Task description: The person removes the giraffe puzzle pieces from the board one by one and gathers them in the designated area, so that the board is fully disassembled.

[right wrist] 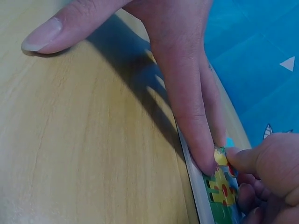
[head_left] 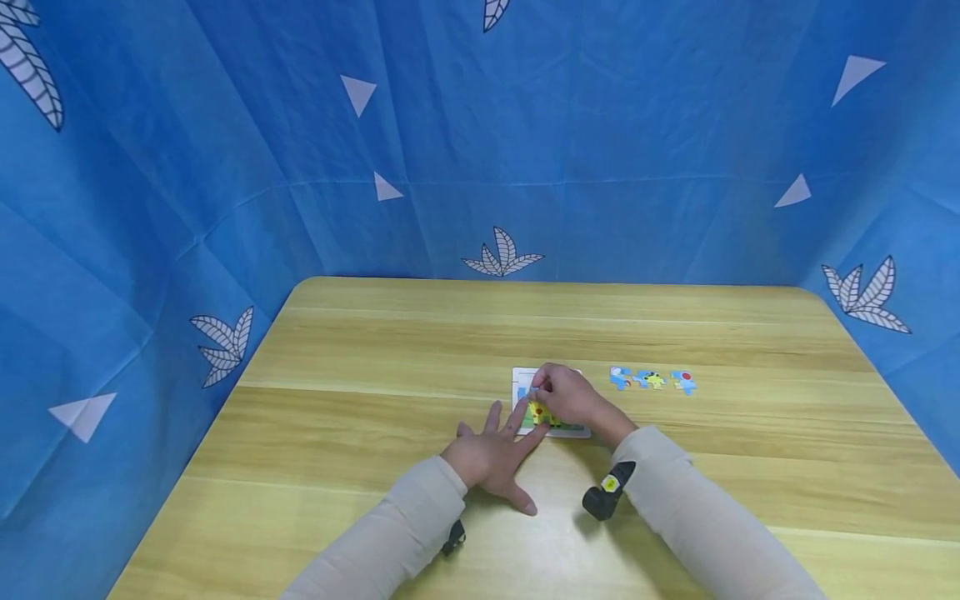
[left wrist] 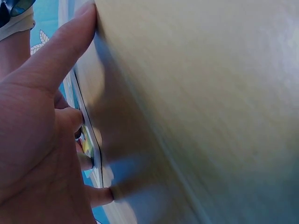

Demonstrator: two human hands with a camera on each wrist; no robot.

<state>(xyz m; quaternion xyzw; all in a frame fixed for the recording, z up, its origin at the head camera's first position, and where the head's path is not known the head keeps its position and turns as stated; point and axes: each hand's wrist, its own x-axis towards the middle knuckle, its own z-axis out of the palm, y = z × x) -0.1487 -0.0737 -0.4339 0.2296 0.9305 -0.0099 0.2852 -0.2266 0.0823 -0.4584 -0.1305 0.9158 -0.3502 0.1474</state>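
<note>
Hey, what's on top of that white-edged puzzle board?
Yellow and green puzzle pieces with red spots lie on the puzzle board. The left hand and right hand cover part of it; whatever is directly under them can't be seen.

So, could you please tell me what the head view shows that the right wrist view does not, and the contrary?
Only the head view shows the loose puzzle pieces lying right of the puzzle frame, and the person's sleeves. Only the right wrist view shows clear seams between fitted pieces. Both share the left hand, the right hand, the puzzle frame, the wooden table and the blue cloth.
</note>
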